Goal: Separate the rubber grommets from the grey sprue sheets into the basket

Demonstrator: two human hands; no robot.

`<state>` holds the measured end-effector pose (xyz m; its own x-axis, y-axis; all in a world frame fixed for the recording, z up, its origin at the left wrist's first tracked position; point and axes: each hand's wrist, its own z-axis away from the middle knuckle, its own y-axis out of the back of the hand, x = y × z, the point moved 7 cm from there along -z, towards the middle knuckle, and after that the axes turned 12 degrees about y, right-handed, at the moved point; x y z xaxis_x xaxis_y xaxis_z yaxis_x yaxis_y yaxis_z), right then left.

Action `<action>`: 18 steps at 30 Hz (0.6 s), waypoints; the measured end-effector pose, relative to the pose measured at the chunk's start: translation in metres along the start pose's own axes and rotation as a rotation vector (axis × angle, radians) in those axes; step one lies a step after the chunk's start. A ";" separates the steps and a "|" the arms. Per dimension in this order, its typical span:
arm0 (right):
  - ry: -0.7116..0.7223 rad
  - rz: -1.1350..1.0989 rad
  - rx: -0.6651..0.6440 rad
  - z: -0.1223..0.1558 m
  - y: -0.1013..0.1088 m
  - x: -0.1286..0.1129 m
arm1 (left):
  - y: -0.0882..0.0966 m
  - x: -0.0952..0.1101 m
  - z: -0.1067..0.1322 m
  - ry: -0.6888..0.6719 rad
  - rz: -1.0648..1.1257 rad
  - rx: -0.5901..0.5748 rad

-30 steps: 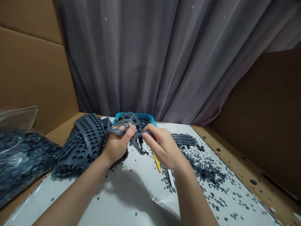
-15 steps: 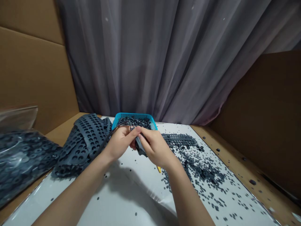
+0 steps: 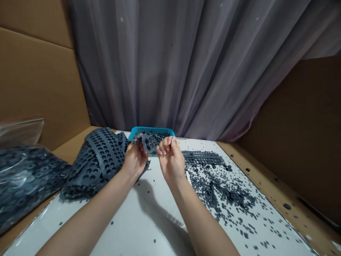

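Note:
My left hand (image 3: 135, 159) is closed around a dark grey perforated rubber sheet (image 3: 148, 143), bent so that its ring shapes face me. Just to the right, my right hand (image 3: 172, 154) is raised with its fingers curled and the thumb against them. Something small and dark shows at those fingertips, too small to name. Behind both hands stands a blue plastic basket (image 3: 153, 128) holding many small dark rubber rings. A pile of folded perforated rubber sheets (image 3: 98, 156) lies left of my left hand.
A clear bag of dark rings (image 3: 32, 181) sits at far left. Flat perforated strips (image 3: 204, 157) and many scattered small dark discs (image 3: 234, 195) cover the right of the white tabletop (image 3: 128, 227). Cardboard walls (image 3: 39, 78) flank it; a grey curtain (image 3: 160, 64) hangs behind.
My hands have come apart. The left has turned up the rubber sheet it holds, and the right has drawn away from the sheet with curled fingers.

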<state>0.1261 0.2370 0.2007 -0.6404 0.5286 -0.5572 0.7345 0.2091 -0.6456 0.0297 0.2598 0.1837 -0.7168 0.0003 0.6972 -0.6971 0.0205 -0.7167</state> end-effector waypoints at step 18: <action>0.465 1.325 -0.651 0.000 -0.030 -0.090 | -0.027 0.054 0.045 -0.767 -0.990 0.053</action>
<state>0.1617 0.1833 0.2696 0.5595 0.7930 -0.2412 0.7465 -0.3557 0.5623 0.0093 0.2147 0.2402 0.3031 -0.5737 0.7609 -0.9275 -0.3609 0.0974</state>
